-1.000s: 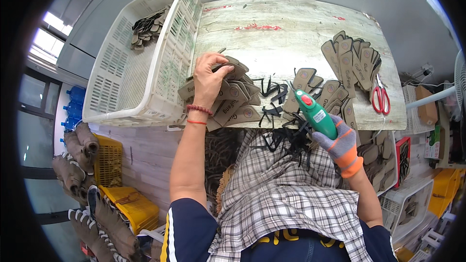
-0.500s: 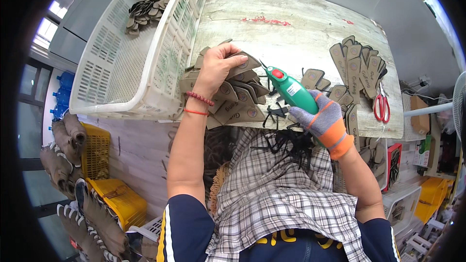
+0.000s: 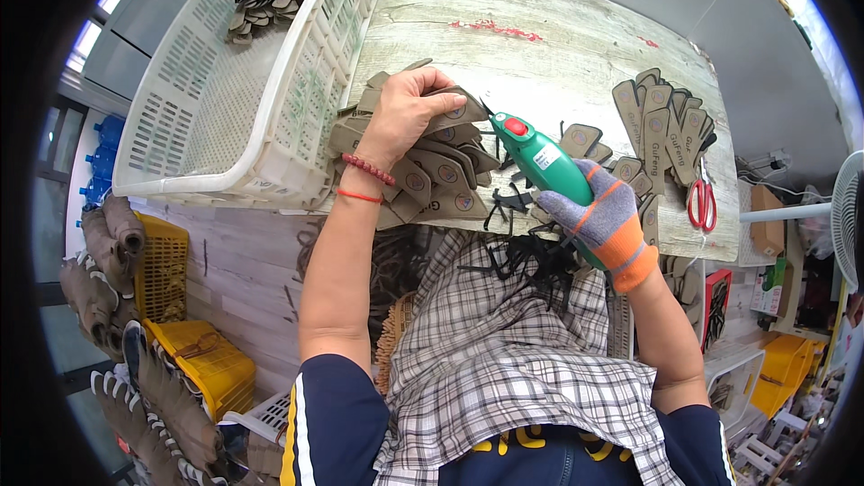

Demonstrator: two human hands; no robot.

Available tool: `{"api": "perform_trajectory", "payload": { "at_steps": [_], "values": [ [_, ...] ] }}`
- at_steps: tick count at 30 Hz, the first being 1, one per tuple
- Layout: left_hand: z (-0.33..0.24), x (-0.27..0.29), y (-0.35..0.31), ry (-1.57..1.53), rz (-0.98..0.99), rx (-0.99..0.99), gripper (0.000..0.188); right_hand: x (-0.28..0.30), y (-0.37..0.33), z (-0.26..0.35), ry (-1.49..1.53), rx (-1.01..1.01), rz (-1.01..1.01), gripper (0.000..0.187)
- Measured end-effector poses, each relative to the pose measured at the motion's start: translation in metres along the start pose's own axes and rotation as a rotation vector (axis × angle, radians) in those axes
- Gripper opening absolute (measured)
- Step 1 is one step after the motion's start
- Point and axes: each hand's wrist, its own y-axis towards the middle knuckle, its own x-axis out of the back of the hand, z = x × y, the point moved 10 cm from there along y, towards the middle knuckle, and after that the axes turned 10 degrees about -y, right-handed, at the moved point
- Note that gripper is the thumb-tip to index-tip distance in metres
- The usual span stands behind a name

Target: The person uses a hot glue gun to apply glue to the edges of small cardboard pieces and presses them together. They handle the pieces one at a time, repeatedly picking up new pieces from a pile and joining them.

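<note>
Between the thumb and fingers of my left hand (image 3: pixel 401 117), which is bare, is pinched a tan flat fabric piece (image 3: pixel 468 109) with a dark edge and a small round print. My right hand (image 3: pixel 601 218), in a grey and orange glove, is wrapped round green electric scissors (image 3: pixel 546 160) with a red button. Their dark pointed blades are at the held piece's right end; I cannot tell if they touch it. Beneath my left hand lies a pile of similar tan pieces (image 3: pixel 439 182). Black trimmed strips (image 3: pixel 543 263) lie on my checked apron and the table's near edge.
A white plastic crate (image 3: pixel 193 139) with tan pieces inside stands left on the wood-patterned table (image 3: pixel 531 0). To the right are fanned tan pieces (image 3: pixel 657 126) and red-handled scissors (image 3: pixel 702 205). Yellow crates (image 3: pixel 211 364) and brown shoe-like items (image 3: pixel 103 261) are at lower left.
The whole view has shifted slightly. Both hands keep their grips, and the blades sit a little closer to the held fabric piece's right end.
</note>
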Motion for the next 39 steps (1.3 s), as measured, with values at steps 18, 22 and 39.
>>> {"api": "perform_trajectory", "payload": {
  "at_steps": [18, 22, 39],
  "values": [
    [0.004, -0.002, -0.001, 0.028, 0.025, 0.051, 0.006, -0.004, 0.006, 0.007, 0.004, -0.05, 0.053, 0.052],
    [0.004, -0.004, -0.001, 0.035, 0.03, 0.068, 0.006, -0.006, 0.011, 0.003, 0.029, -0.015, 0.029, 0.053],
    [-0.029, -0.001, 0.008, 0.286, -0.058, -0.116, 0.008, 0.02, 0.001, -0.013, 0.008, -0.031, -0.066, 0.057]
  ]
}}
